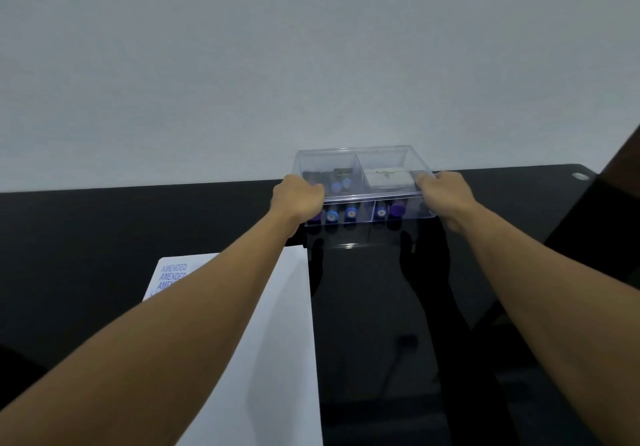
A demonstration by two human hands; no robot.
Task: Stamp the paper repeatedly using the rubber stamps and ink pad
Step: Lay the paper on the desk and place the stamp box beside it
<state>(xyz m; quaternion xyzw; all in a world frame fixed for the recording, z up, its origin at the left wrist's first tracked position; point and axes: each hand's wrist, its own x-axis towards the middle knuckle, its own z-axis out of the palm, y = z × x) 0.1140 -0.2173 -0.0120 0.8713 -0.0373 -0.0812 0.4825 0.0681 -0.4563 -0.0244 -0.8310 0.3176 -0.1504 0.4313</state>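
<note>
A clear plastic box [363, 160] with compartments stands at the far edge of the black table [138, 224], against the wall. Several rubber stamps [351, 213] with blue and purple tops stand inside it, and a white ink pad case [388, 179] lies in its right rear compartment. My left hand [298, 198] grips the box's left end. My right hand [445, 193] grips its right end. A white sheet of paper [277, 324] lies near me on the left, with blue "AMENDED" stamps down its left edge, partly hidden by my left forearm.
A pale wall [311, 65] rises right behind the table. A small round white fitting [580, 176] sits at the table's far right corner. A dark object [616, 210] stands at the right edge of view. The glossy tabletop shows reflections of my arms.
</note>
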